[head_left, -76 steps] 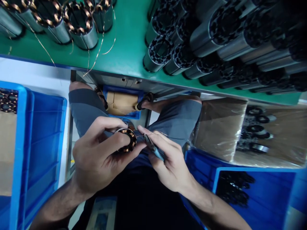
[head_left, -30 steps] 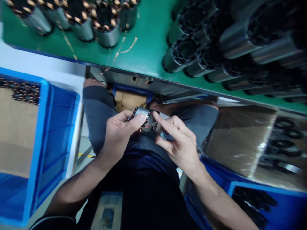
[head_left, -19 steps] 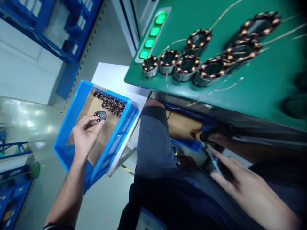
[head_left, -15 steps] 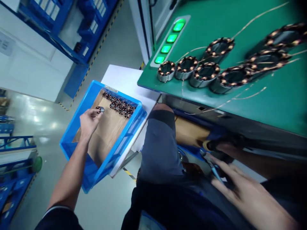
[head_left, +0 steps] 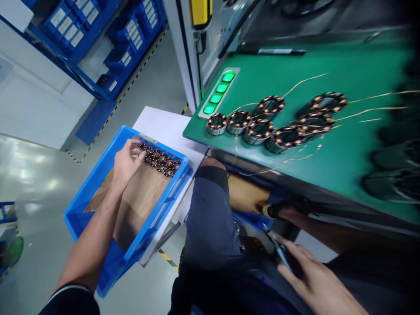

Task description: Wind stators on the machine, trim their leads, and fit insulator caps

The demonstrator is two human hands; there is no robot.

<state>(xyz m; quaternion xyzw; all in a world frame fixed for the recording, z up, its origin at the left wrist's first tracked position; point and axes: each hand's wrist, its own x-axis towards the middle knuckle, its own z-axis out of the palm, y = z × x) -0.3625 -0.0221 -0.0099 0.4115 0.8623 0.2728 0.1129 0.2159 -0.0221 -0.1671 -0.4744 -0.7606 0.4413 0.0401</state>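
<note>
Many cores (head_left: 160,162) sit rowed in the tray (head_left: 100,175) at the frame's left, seemingly to save room, our left hand (head_left: 126,162) bent over them, hold hidden, while, well apart at lower right, our right hand (head_left: 308,273) clasps pliers (head_left: 280,253), perhaps for handiness.

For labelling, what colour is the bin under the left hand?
The bin is blue, clearest in the head view.

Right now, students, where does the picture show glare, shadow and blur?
In the head view, glare patches brighten the floor at left; in the head view, shadow darkens the cardboard below the left hand; in the head view, the dark cylinders at the right edge look blurred and underlit.
</note>
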